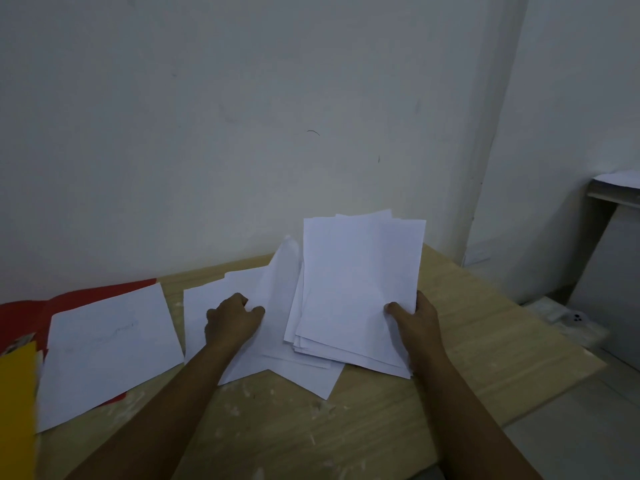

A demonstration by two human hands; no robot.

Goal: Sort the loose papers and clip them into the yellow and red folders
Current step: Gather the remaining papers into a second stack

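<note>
A pale wooden table (450, 344) with a scuffed, paint-flecked top stretched under and around the grip. Behind the grip rose a plain white wall (242, 116) bearing a few faint dark marks. Well off to the right of the grip, a light wooden shelf (611, 197) stood in the corner, and below it something white with small black dots (575, 318) lay on the floor (571, 431).
</note>
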